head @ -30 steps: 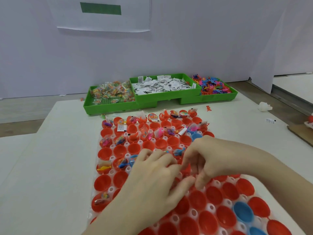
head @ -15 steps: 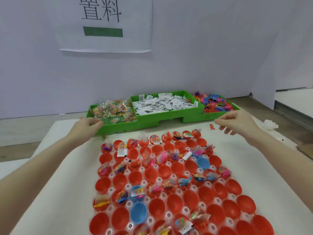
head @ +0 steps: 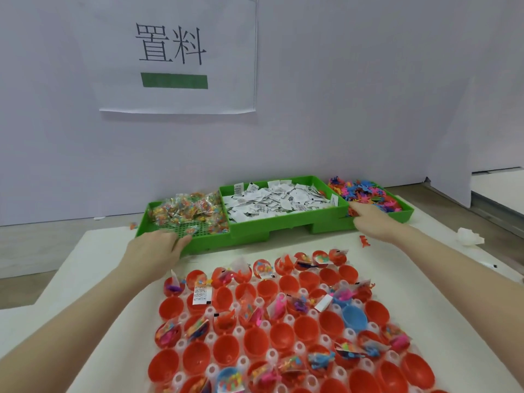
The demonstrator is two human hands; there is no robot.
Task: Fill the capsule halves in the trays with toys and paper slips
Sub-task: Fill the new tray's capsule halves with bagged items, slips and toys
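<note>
While both arms stretch forward: each hand sits at a green bin, well beyond the capsule tray.
Table (head: 93, 259): white top, its left edge steps in at the near left; bare surface runs down both sides of the tray and in a strip between tray and bins.
Wall (head: 368, 95): pale, close behind the bins; a paper sign (head: 177, 56) hangs on it.
Capsule tray (head: 263, 330): clear, long axis running away from the person, near end cut off by the frame; red halves (head: 255, 340) and a few blue halves (head: 354, 319) sit open side up.
Filled halves: mostly in the far rows and right side, holding bagged toys and slips; many in the middle are bare.
Left bin (head: 158, 225): bagged toys (head: 190, 209) piled at its back, mesh floor showing in front.
Middle bin (head: 283, 225): raised, heaped with paper slips (head: 278, 201).
Right bin (head: 405, 214): loose coloured figures (head: 365, 194).
Left hand (head: 154, 248): palm down on the left bin's front edge, fingers spread loosely over the mesh, holding nothing.
Right hand (head: 368, 219): at the right bin's near left corner, fingers reaching into the figures; whether it has hold of one I cannot tell.
Stray figure (head: 365, 241): on the table just beside the right wrist.
Change: half a second ago both hands hovered short of the bins; now they are at them.
</note>
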